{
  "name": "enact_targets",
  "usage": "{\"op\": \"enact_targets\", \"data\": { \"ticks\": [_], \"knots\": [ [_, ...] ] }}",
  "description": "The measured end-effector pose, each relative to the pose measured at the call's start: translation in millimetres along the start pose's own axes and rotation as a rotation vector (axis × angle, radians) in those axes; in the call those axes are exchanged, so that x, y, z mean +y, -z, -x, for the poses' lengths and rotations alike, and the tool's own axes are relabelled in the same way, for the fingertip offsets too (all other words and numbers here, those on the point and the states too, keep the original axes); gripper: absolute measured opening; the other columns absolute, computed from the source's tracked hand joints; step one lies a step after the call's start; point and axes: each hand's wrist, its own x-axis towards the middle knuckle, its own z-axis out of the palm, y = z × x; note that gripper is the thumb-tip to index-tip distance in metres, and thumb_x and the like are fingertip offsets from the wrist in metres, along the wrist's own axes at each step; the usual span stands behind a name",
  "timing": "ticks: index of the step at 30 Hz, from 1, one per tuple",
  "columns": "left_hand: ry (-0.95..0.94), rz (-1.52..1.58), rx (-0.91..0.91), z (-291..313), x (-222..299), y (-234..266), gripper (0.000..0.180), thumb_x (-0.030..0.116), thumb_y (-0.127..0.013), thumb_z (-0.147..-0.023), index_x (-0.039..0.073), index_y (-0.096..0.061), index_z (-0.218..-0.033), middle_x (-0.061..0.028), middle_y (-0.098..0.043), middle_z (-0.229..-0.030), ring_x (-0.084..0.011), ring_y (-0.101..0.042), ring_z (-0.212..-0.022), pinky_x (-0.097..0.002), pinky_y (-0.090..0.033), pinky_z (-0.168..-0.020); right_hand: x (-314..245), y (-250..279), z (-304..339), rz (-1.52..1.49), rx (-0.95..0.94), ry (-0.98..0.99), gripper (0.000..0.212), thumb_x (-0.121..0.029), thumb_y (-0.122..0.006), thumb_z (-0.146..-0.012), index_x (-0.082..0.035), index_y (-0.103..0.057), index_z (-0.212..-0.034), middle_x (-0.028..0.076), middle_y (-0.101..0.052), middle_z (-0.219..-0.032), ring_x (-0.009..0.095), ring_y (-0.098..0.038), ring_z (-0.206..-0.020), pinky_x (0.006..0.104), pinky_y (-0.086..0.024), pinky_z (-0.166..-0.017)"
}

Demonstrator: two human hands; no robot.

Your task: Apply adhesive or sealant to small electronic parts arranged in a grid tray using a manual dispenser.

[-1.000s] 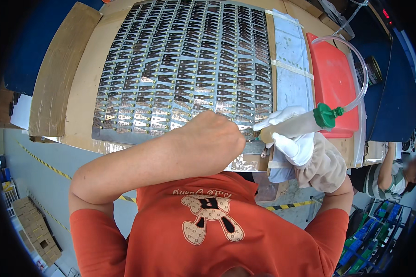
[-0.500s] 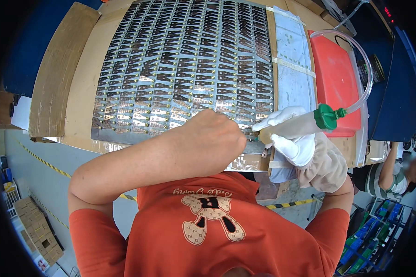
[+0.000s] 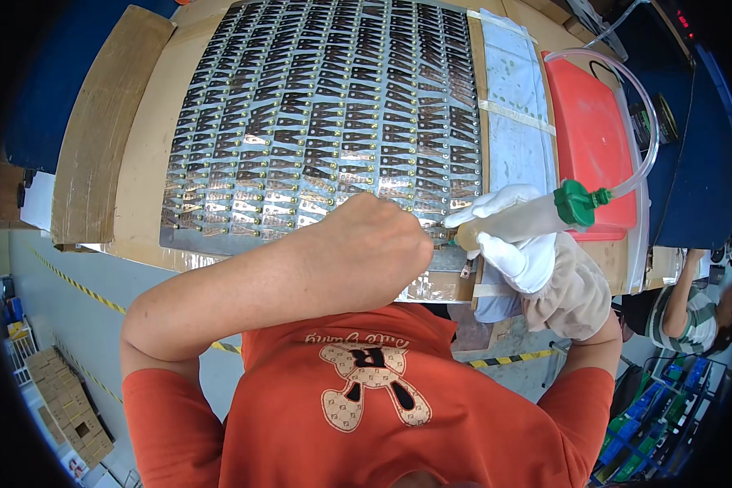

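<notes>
My bare left hand (image 3: 374, 248) is curled closed over the near edge of a metal plate (image 3: 191, 237). Its fingertips are turned under, so whatever they grip is hidden. In a white glove, my right hand (image 3: 516, 259) is closed around a translucent dispensing syringe (image 3: 519, 224). The syringe lies tilted, its narrow tip pointing left toward the plate's near right corner, close to my left knuckles. On its back end sits a green cap (image 3: 576, 205), joined to a clear hose (image 3: 649, 154). Small copper-coloured terminals (image 3: 329, 110), each with a brassy round end, cover the plate in rows.
A light blue cloth (image 3: 512, 89), taped down, runs along the plate's right side. Beyond it lies a red lid or tray (image 3: 590, 146). A cardboard strip (image 3: 110, 122) stands at the left. Another person (image 3: 691, 317) is at the far right.
The syringe's capped end has shifted very slightly to the right. Both hands stay in nearly the same place.
</notes>
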Motion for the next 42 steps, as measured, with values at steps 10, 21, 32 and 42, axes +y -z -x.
{"op": "enact_targets", "data": {
  "ticks": [10,21,32,42],
  "knots": [
    [-0.005,0.005,0.009,1,-1,0,0.011,0.006,-0.053,-0.070,-0.001,-0.061,-0.075,-0.0167,-0.055,-0.052,-0.0307,-0.059,-0.051,-0.0397,-0.044,-0.046,6,-3,-1,-0.104,0.058,0.079,0.023,-0.008,-0.063,-0.077,-0.001,-0.051,-0.095,0.010,-0.062,-0.089,0.014,-0.059,-0.073,0.0272,-0.049,-0.061],
    [0.017,0.001,-0.016,2,-1,0,0.013,0.005,-0.052,-0.071,-0.002,-0.061,-0.078,-0.0180,-0.057,-0.057,-0.0312,-0.060,-0.054,-0.0398,-0.045,-0.048,-2,3,-12,-0.107,0.032,0.207,0.028,-0.007,-0.065,-0.073,-0.001,-0.050,-0.096,0.011,-0.063,-0.090,0.017,-0.059,-0.084,0.0311,-0.047,-0.075],
    [0.017,-0.011,0.013,2,-4,2,0.032,0.005,-0.053,-0.068,-0.001,-0.063,-0.098,-0.0184,-0.056,-0.054,-0.0304,-0.059,-0.051,-0.0399,-0.045,-0.047,10,9,-17,0.000,-0.042,0.218,0.024,-0.005,-0.061,-0.077,-0.003,-0.048,-0.097,0.016,-0.062,-0.094,0.021,-0.060,-0.087,0.0323,-0.048,-0.073],
    [0.009,-0.005,-0.008,-1,-5,1,0.032,0.004,-0.054,-0.067,-0.002,-0.062,-0.098,-0.0180,-0.055,-0.052,-0.0299,-0.059,-0.050,-0.0394,-0.044,-0.046,6,14,-18,0.185,-0.140,0.209,0.023,-0.006,-0.062,-0.078,-0.005,-0.048,-0.096,0.020,-0.062,-0.095,0.022,-0.061,-0.084,0.0301,-0.050,-0.066]
  ]
}}
